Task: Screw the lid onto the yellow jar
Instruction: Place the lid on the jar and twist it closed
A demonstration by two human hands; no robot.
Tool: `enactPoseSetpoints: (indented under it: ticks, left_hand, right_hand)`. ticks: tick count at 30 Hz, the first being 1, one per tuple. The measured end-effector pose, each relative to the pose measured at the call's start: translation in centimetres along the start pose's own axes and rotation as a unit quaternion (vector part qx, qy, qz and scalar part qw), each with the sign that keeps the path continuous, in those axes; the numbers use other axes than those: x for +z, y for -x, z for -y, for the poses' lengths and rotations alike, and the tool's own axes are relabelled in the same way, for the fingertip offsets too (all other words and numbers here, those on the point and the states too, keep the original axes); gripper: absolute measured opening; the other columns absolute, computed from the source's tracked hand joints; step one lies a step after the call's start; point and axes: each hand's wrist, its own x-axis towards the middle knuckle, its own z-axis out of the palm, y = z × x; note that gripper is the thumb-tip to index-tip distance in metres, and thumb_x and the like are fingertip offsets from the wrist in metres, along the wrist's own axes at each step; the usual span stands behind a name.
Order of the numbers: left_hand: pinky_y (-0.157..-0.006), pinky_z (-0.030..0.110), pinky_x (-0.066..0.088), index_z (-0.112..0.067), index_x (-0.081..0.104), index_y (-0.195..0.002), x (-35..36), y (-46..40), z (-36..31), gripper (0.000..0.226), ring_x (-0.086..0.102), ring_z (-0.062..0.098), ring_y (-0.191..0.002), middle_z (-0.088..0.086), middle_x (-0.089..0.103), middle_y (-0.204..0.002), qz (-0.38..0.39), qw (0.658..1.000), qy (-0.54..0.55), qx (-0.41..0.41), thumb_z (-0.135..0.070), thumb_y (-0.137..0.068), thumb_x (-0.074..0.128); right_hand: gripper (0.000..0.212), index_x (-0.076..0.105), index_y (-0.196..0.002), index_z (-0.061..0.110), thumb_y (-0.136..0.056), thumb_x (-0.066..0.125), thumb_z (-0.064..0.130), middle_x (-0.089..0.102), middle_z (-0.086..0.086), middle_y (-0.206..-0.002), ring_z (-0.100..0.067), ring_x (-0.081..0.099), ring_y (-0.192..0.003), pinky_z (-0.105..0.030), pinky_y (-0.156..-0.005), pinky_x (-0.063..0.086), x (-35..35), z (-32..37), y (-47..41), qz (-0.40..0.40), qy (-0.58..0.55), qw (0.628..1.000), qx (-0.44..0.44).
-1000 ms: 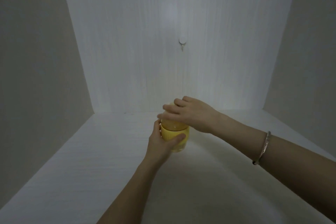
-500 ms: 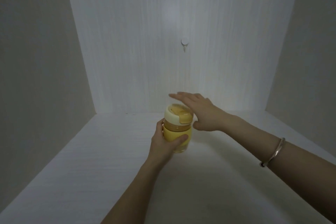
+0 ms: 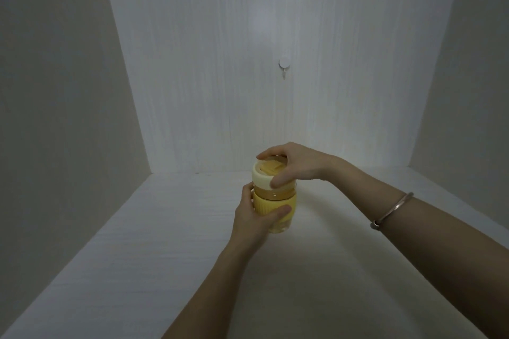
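A yellow jar [image 3: 272, 205] with a ribbed sleeve stands upright on the white table [image 3: 170, 256], near the middle. My left hand [image 3: 252, 219] wraps around its lower body from the left, thumb across the front. On top of the jar sits a cream lid [image 3: 263, 177] with a yellow flip tab. My right hand [image 3: 296, 164] grips the lid from the right, thumb on its front rim and fingers curled over the far rim. The jar's base is partly hidden by my left hand.
White walls close in at the back and both sides. A small round hook [image 3: 284, 64] is fixed on the back wall above the jar. A metal bangle [image 3: 391, 212] sits on my right wrist.
My right hand was on the lid, lifted off with its fingers spread half a second ago, and has now come back down to grip the lid. My left hand kept hold of the jar.
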Motion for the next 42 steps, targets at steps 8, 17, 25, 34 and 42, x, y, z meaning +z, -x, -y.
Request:
enactPoseSetpoints:
  ticks: [8, 17, 25, 34, 42]
  left_hand:
    - [-0.063, 0.021, 0.056, -0.04, 0.043, -0.125, 0.0, 0.0, 0.0, 0.086, 0.063, 0.008, -0.098, -0.016, 0.06, -0.113, 0.0, 1.0, -0.003, 0.004, -0.054, -0.051, 0.085]
    - [-0.067, 0.024, 0.057, -0.038, 0.043, -0.127, 0.0, -0.2, 0.3, 0.089, 0.062, 0.008, -0.099, -0.016, 0.06, -0.114, -0.001, 1.0, 0.0, 0.001, -0.053, -0.05, 0.086]
    - [-0.059, 0.015, 0.054, -0.038, 0.044, -0.125, -0.1, -0.1, 0.2, 0.083, 0.062, 0.004, -0.094, -0.017, 0.06, -0.11, -0.004, 1.0, -0.01, 0.008, -0.049, -0.054, 0.086]
    - [-0.062, 0.018, 0.055, -0.047, 0.044, -0.115, -0.1, -0.2, 0.2, 0.078, 0.062, 0.001, -0.093, -0.018, 0.061, -0.109, -0.004, 1.0, -0.003, 0.008, -0.053, -0.05, 0.086]
    - [-0.06, 0.018, 0.056, -0.041, 0.044, -0.122, -0.1, -0.2, 0.4, 0.083, 0.062, 0.008, -0.097, -0.017, 0.059, -0.112, -0.007, 1.0, -0.021, 0.012, -0.054, -0.051, 0.086]
  right_hand:
    - [0.067, 0.054, -0.122, 0.032, -0.06, 0.079, 0.034, 0.052, 0.005, -0.121, -0.015, 0.052, -0.103, -0.021, -0.067, 0.045, -0.6, 0.4, -0.4, -0.008, 0.058, 0.998, 0.004]
    - [0.065, 0.053, -0.124, 0.03, -0.064, 0.077, 0.031, 0.051, 0.005, -0.124, -0.018, 0.052, -0.106, -0.025, -0.074, 0.047, -0.7, 0.0, -0.2, 0.004, 0.037, 0.999, 0.005]
    - [0.07, 0.056, -0.114, 0.03, -0.053, 0.078, 0.054, 0.053, 0.003, -0.11, -0.015, 0.053, -0.092, -0.021, -0.058, 0.042, -0.7, 0.9, -1.1, -0.015, 0.117, 0.992, 0.039]
    - [0.065, 0.058, -0.117, 0.03, -0.058, 0.079, 0.047, 0.055, 0.003, -0.117, -0.017, 0.055, -0.1, -0.021, -0.065, 0.044, -1.8, 1.2, -1.2, 0.013, 0.096, 0.995, 0.025]
    - [0.073, 0.056, -0.117, 0.028, -0.053, 0.078, 0.055, 0.052, 0.003, -0.11, -0.017, 0.053, -0.094, -0.023, -0.061, 0.043, -0.9, 1.2, -1.1, -0.012, 0.117, 0.992, 0.046]
